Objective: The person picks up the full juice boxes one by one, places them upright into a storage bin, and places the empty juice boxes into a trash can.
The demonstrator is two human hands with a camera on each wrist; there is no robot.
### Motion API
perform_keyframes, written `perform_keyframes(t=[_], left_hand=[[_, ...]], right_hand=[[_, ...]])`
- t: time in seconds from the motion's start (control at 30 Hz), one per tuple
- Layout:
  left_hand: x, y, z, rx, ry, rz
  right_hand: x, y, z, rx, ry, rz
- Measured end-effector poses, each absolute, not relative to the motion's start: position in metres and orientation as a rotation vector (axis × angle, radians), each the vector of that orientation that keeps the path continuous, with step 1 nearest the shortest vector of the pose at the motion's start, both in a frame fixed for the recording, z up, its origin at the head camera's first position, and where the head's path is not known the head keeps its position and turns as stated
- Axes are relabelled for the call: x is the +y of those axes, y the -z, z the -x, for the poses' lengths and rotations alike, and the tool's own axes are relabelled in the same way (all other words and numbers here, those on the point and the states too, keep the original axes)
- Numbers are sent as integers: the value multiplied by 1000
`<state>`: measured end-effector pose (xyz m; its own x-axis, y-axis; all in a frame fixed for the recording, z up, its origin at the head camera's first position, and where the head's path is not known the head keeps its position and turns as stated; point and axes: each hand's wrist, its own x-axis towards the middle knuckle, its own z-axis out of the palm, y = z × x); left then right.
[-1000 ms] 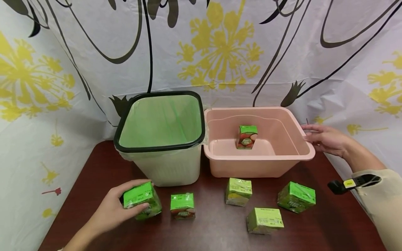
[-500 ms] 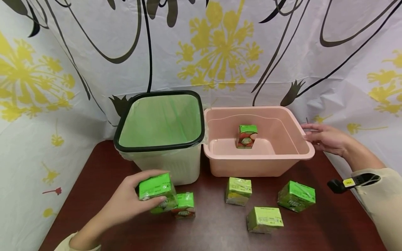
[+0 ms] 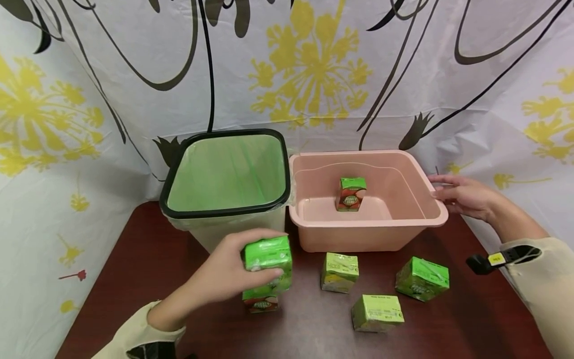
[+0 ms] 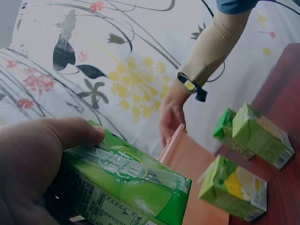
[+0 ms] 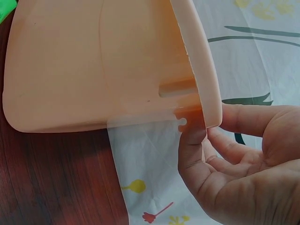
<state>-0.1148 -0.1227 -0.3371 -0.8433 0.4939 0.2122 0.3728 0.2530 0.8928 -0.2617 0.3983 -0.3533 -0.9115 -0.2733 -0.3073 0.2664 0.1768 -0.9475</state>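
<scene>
My left hand [image 3: 224, 271] grips a green juice box [image 3: 269, 253], thumb on the near side and fingers behind it. In the left wrist view the thumb lies along the top edge of this green carton [image 4: 133, 176]. Beneath and partly hidden by it is a red-and-green juice box [image 3: 261, 303] on the table. At the right, my right hand [image 3: 468, 199] holds the rim of a pink plastic basin [image 3: 372, 224]. The right wrist view has the fingers [image 5: 193, 154] tucked under the basin's lip. Inside the basin stands another red-and-green juice box [image 3: 351, 194].
Left of the basin stands a pale bin with a black rim [image 3: 224, 214] and a liner. Two yellow-green juice boxes [image 3: 340, 272] and a darker green juice box [image 3: 422, 279] sit on the dark red table [image 3: 314, 334]. A patterned curtain [image 3: 323, 134] hangs close behind.
My left hand has carried the green juice box rightward and slightly up, from left of the red-and-green box to over it. My right hand has stayed at the basin's rim.
</scene>
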Motion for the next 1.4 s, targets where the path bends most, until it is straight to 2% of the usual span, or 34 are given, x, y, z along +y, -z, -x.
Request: perform_keyframes(t=[0.57, 0.9, 1.4], left_hand=[[-35, 316, 163, 2368, -1656, -893], [20, 303, 197, 2278, -1677, -1021], [76, 269, 247, 2258, -1712, -597]], right_hand=[[398, 354, 260, 2112, 1715, -13], [399, 355, 260, 2098, 1722, -16], [398, 352, 263, 2068, 1758, -6]])
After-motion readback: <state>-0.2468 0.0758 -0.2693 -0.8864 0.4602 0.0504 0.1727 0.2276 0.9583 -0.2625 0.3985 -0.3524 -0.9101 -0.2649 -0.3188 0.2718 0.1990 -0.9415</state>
